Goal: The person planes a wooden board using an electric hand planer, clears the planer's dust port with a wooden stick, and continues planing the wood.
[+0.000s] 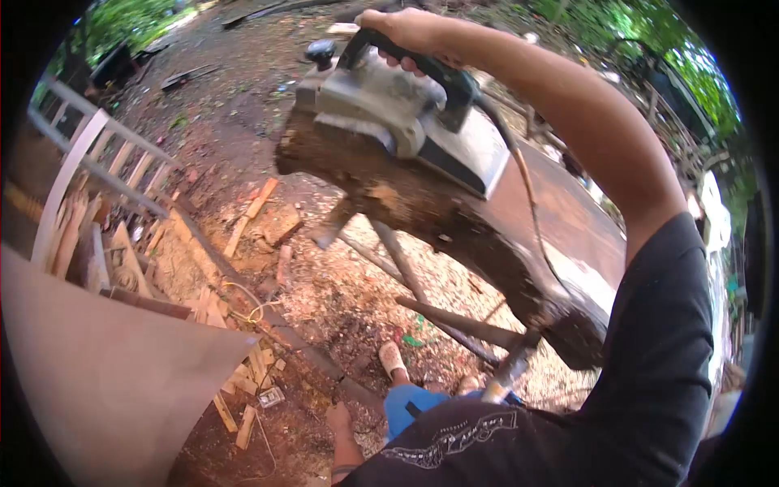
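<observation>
My right hand (410, 36) is wrapped around the black rear handle of an electric hand planer (377, 101). The planer rests on top of a thick wood slab (389, 191) with a rough, dark live edge. A round black knob (321, 52) sits at the planer's front, with no hand on it. From the handle, a power cord (531, 203) trails back along the slab toward my arm. My left hand (339, 418) hangs low at my side, apart from the slab. It is small in view, and its fingers are not distinct.
Wooden legs (398, 260) prop the slab above ground covered in shavings (324, 284). Scrap wood (122, 260) is piled at left beside a pale ladder-like frame (97, 138). A tan sheet (105, 365) fills the lower left. My foot (393, 357) stands near a slab leg.
</observation>
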The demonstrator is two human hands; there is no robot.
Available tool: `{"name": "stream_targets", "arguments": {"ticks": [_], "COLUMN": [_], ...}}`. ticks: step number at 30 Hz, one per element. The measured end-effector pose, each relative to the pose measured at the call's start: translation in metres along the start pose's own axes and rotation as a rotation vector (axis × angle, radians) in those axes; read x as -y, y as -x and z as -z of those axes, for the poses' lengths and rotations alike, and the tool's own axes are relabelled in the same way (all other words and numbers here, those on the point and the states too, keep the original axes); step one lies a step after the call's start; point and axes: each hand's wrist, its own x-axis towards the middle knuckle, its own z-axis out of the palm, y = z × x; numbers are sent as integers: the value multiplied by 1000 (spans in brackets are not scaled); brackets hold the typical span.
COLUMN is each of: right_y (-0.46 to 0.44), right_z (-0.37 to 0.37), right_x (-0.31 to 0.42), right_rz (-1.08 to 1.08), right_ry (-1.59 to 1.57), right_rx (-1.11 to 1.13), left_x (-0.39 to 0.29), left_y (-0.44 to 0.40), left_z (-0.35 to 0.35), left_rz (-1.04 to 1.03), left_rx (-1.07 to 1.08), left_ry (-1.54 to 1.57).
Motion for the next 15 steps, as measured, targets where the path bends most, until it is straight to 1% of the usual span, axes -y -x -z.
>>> {"name": "stream_targets", "arguments": {"ticks": [2,3,5,7,8,11,14,15], "right_y": [81,115,187,264,298,384,451,467], "right_z": [40,61,104,145,162,198,223,219], "right_x": [-24,-44,-80,-102,-114,-158,-180,-187], "right_rz": [-16,-7,34,-68,-197,-354,-512,-558], "right_ry": [-38,15,92,105,96,10,-107,-110], "right_rx": [38,68,127,130,116,-78,-226,-374], "left_x": [-29,-23,4,-13,-20,-52,-54,-61], "left_y": [49,52,30,53,62,95,106,113], "left_z": [0,-6,-21,-29,-38,-60,-81,-85], "left_rz": [117,71,-33,-77,-94,-226,-157,-147], "left_rx": [134,118,67,107,125,253,254,259], "left_ry": [109,-35,-309,-382,-413,-243,-143,-152]}}
